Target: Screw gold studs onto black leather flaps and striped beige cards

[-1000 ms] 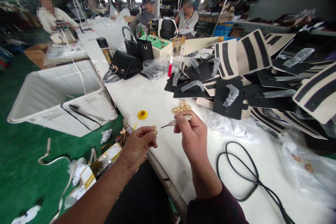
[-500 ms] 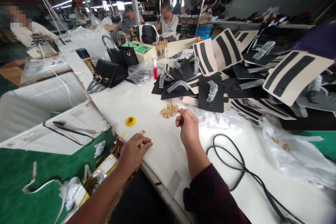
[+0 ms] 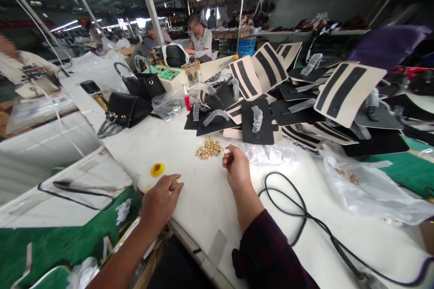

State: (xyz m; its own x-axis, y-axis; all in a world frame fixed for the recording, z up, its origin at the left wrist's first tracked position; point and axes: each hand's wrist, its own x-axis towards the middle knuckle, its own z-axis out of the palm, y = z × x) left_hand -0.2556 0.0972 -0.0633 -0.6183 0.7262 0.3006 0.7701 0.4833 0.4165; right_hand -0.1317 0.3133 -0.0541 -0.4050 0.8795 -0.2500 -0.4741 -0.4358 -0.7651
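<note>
My left hand [image 3: 161, 201] is over the white tabletop near its front edge, thumb and fingers pinched around a small gold metal piece [image 3: 175, 183]. To the right, my right hand [image 3: 238, 167] is closed with its fingertips beside a heap of gold metal fittings [image 3: 208, 148]. Something small and whitish [image 3: 226, 151] shows at those fingertips; whether it is held or wrapped on a finger I cannot tell. A yellow tape roll [image 3: 158, 170] lies just beyond my left hand.
Black and beige bag panels [image 3: 257, 119] with plastic-wrapped handles pile up at the back right. Black handbags [image 3: 127, 109] and a red bottle [image 3: 187, 99] stand at the back left. A black cable [image 3: 307, 212] loops on the right near a plastic bag [image 3: 369, 189]. Co-workers sit beyond.
The view has swung to the right. My left hand has closed in on the small gold piece that lay beyond its fingers. My right hand stays by the gold heap, with the whitish bit showing more.
</note>
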